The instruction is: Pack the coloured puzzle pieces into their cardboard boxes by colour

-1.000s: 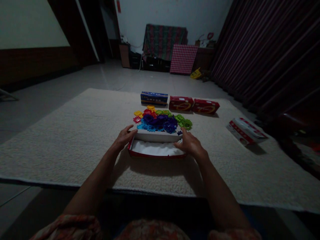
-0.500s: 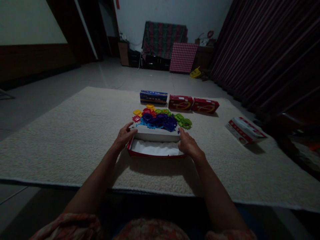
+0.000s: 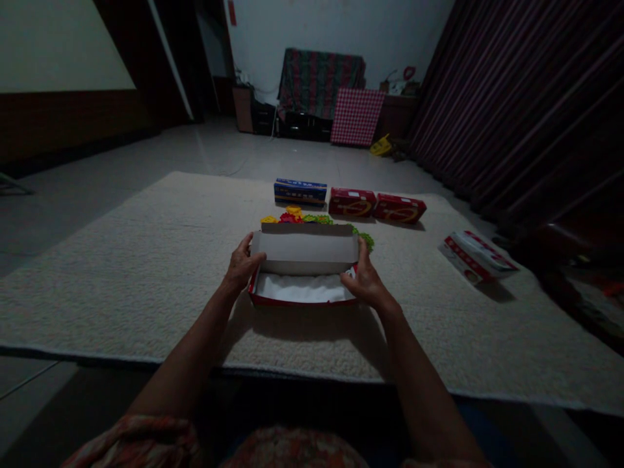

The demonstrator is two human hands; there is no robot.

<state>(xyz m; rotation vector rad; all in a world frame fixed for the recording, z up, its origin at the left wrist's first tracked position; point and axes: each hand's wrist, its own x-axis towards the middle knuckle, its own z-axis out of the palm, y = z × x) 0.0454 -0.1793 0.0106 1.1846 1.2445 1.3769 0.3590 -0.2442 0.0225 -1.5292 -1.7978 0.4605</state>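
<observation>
In front of me lies a red cardboard box (image 3: 302,303) with its lid flap (image 3: 307,247) raised, grey-white inside. A white lining (image 3: 297,288) shows within the box. My left hand (image 3: 242,263) grips the flap's left end, thumb on the inner side and fingers behind. At the other end my right hand (image 3: 365,278) is closed round the flap's right edge, its thumb over the box corner. Behind the flap, yellow gear pieces (image 3: 294,212), red gear pieces (image 3: 290,218) and green gear pieces (image 3: 365,241) peek out; the rest of that pile is hidden.
A blue box (image 3: 299,193) and two red boxes (image 3: 351,203) (image 3: 400,208) stand in a row beyond the pieces. Farther right sits a white-and-red box (image 3: 475,258). Everything rests on a cream textured cover (image 3: 146,273); its near edge lies just before me.
The lid flap has swung up and now stands taller, hiding the blue and purple pieces behind it. Both hands have shifted slightly with it at its ends.
</observation>
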